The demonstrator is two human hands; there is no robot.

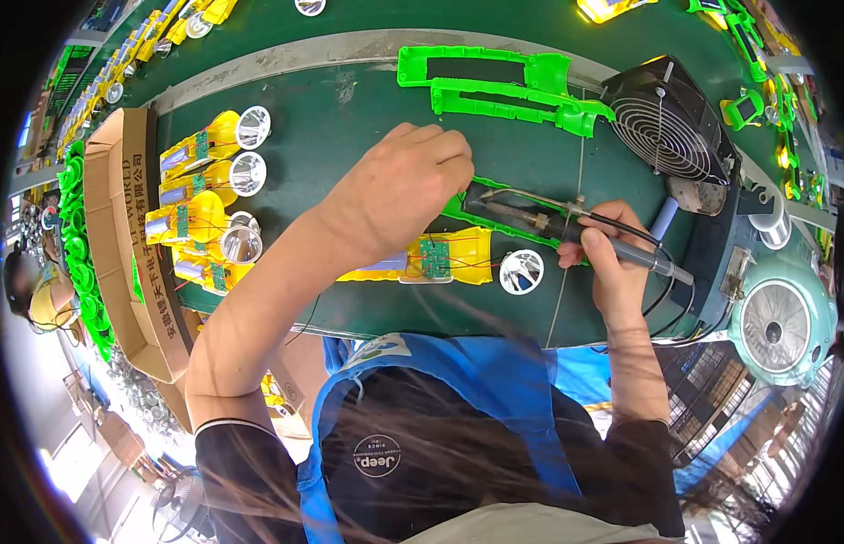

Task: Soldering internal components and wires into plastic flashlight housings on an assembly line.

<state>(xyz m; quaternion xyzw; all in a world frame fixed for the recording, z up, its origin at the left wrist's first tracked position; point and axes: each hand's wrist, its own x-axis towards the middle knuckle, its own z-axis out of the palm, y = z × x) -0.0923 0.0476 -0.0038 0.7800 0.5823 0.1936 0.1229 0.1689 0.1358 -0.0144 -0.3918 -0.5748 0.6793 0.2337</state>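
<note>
My right hand (612, 258) grips a soldering iron (644, 257), with a thin metal tube and a black cable running alongside it. The iron's metal end points left over a green plastic housing half (453, 209) with a dark inside. At that housing's left end, my left hand (408, 186) is closed with fingers curled; what they hold, if anything, is hidden. Just nearer to me lies a yellow flashlight housing (476, 254) with a green circuit board (435, 258), thin wires and a silver reflector (522, 272). My left forearm covers its left end.
Several yellow assemblies with reflectors (248, 174) lie at left beside a cardboard box (154, 263). Two green housing halves (485, 68) lie at the back. A black fan (662, 127) stands at the back right, a pale green fan (780, 326) off the table's right edge.
</note>
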